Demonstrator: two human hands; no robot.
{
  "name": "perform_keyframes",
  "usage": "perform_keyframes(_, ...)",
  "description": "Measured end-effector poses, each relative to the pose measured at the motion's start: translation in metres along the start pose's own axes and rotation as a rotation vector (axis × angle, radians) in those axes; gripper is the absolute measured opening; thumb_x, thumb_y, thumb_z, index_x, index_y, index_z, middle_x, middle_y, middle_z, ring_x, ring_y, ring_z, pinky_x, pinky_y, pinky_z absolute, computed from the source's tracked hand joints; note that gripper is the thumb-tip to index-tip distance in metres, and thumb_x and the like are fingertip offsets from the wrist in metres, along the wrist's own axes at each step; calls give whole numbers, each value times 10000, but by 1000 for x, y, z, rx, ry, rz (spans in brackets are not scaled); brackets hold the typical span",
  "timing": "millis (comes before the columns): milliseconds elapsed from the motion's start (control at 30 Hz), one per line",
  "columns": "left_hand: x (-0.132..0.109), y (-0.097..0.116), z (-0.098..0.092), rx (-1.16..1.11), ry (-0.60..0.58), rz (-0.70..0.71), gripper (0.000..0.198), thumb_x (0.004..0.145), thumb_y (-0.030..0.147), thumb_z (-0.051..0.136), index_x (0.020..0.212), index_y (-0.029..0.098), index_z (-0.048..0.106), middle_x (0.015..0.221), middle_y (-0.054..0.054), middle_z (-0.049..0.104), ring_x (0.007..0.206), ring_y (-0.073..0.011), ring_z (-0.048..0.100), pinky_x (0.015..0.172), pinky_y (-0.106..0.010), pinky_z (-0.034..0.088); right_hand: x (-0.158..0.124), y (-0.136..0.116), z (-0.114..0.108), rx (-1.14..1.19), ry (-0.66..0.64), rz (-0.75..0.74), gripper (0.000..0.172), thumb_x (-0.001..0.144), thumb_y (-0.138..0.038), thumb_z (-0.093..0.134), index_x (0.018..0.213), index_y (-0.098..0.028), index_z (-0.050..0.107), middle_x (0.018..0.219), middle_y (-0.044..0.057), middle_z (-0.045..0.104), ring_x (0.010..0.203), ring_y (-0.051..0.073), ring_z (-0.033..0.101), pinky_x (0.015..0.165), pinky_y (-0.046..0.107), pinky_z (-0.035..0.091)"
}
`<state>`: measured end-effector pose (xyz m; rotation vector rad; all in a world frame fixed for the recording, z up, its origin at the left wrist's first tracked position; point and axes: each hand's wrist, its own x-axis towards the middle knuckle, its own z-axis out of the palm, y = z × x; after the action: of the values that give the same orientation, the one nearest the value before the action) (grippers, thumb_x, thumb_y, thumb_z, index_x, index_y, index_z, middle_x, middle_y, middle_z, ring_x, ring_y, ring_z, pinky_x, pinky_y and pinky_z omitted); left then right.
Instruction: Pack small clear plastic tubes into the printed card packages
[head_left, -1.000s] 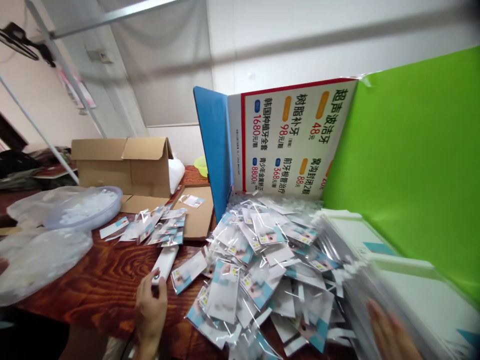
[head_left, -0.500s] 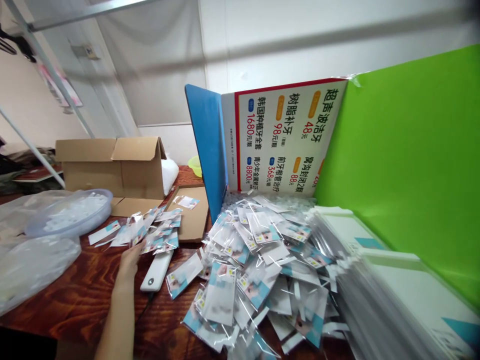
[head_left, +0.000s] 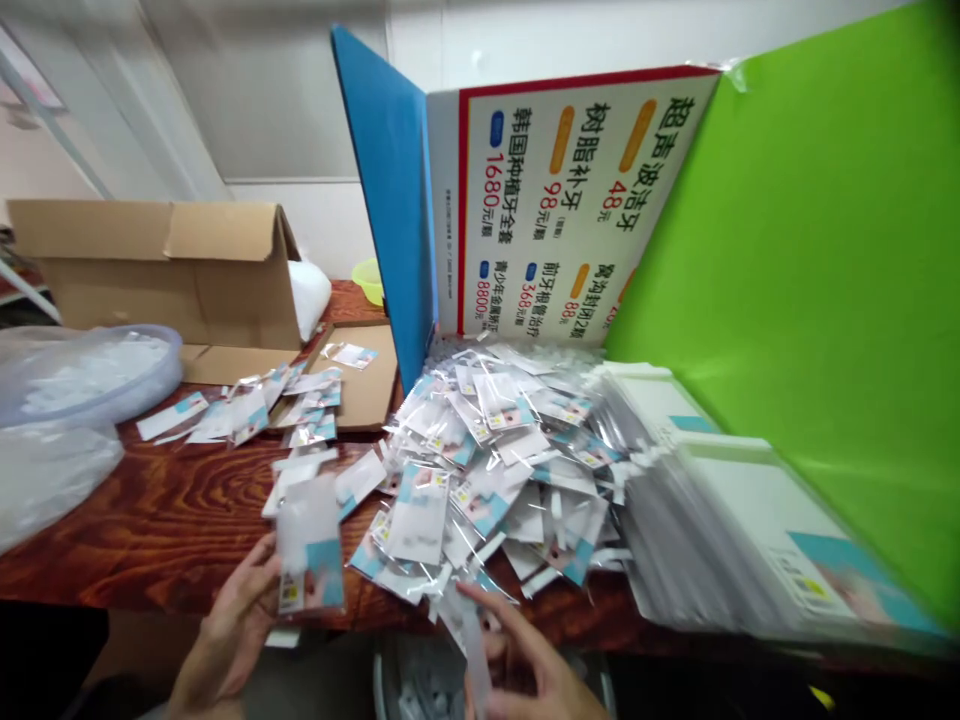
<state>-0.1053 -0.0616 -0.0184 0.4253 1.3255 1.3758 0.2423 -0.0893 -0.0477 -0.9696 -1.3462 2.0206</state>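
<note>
My left hand (head_left: pixel 234 615) pinches a clear packet (head_left: pixel 309 535) by its left edge; inside is a white and blue printed card. At the front edge of the table, my right hand (head_left: pixel 540 660) has a whitish translucent strip (head_left: pixel 472 645) between thumb and fingers, partly blurred. In front of both hands lies a heap of similar card packets (head_left: pixel 420 510). Farther left, a smaller scattered group of packets (head_left: pixel 251 405) rests on the wooden table (head_left: pixel 180 520). Part of a white device (head_left: pixel 289 480) shows behind the held packet.
Stacks of larger sleeved cards (head_left: pixel 720 520) stand at right, beside a green panel (head_left: pixel 810 250). A blue panel (head_left: pixel 382 200) and a price board (head_left: pixel 555 220) rise behind the heap. At left are a cardboard box (head_left: pixel 150 270) and a plastic basin (head_left: pixel 161 370). Below the table edge sits a bin (head_left: pixel 381 680).
My left hand has come back from the smaller group toward me with a packet. My right hand has entered at the bottom with a strip. The view has tilted down.
</note>
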Motion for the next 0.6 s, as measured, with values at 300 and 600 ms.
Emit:
perform_keyframes(300, -44, -79, 107, 223, -628, -281, 562, 597, 578, 869, 939, 150, 745, 762, -48, 698, 625, -153, 594, 543, -226, 406, 5, -33, -25, 521, 641, -335, 495, 821, -445, 788, 1192, -250, 527, 767, -27, 655, 574, 98, 576, 533, 197, 467)
perform_keyframes(600, -24, -76, 128, 403, -743, -371, 477, 721, 564, 803, 987, 194, 665, 736, -2, 644, 558, -121, 569, 494, -208, 369, -19, -15, -57, 114, 625, -345, 350, 749, -510, 813, 811, -167, 785, 822, 61, 677, 736, 170, 583, 659, 271, 450)
